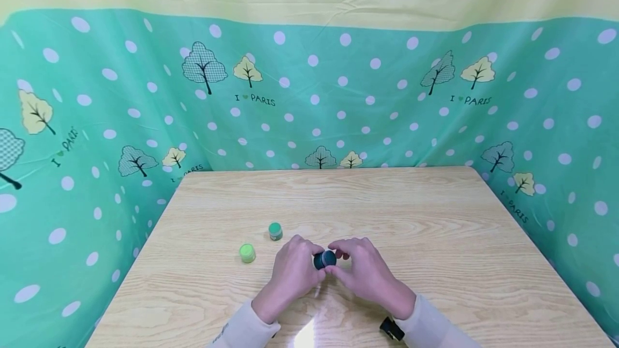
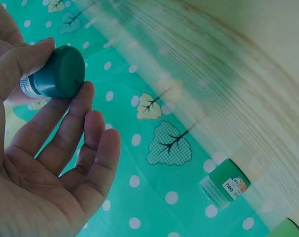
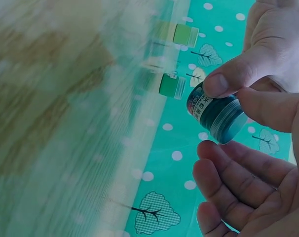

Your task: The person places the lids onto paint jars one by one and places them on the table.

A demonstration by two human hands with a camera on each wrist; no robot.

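Note:
A small dark teal paint jar (image 1: 319,260) is held tilted above the table, between both hands. My left hand (image 1: 296,267) pinches its labelled body between thumb and fingers; in the left wrist view the other fingers of that hand (image 2: 56,163) are spread loosely. Toward my right hand (image 1: 362,270) points the clear ridged lid (image 3: 227,123). The right thumb (image 3: 268,109) touches one side of this lid, with a fingertip against the opposite edge. Left of the hands stand a green jar (image 1: 275,231) and a light green jar (image 1: 247,253), both upright.
The wooden table (image 1: 411,203) extends around the hands. Behind it and at its sides hangs a teal curtain (image 1: 338,101) with dots and printed trees. A black strap (image 1: 391,328) shows at the right sleeve.

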